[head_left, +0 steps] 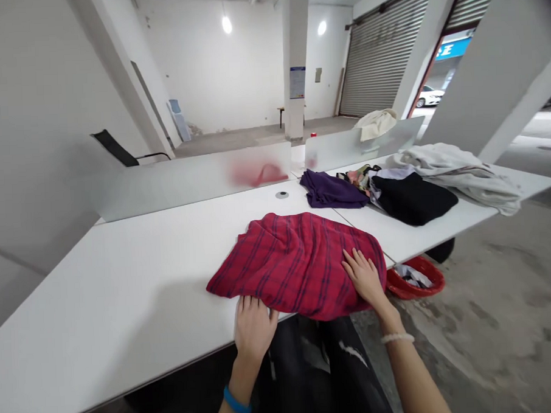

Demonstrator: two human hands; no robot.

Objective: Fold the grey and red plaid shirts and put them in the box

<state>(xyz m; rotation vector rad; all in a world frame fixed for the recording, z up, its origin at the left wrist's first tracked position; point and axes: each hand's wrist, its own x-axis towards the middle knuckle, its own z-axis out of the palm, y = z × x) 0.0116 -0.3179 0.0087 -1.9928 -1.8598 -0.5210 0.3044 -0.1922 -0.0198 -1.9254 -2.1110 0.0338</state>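
A red plaid cloth (300, 260) with dark blue lines lies rumpled on the white table, its near side hanging a little over the front edge. My right hand (364, 279) rests on the right part of the cloth, palm down with its fingers spread. At the near left border of the cloth is my left hand (254, 329), fingers stretched forward and thumb apart, the fingertips touching the hem. Whether the cloth's edge lies over or under those fingertips is hard to see.
On the white table (124, 286), a purple cloth (332, 190), a black garment (412, 197) and a pale cloth (466, 171) lie to the right. Frosted dividers (187, 180) run behind. A red-lined bin (418, 279) stands on the floor at right. Cream fabric (376, 124) hangs over a divider.
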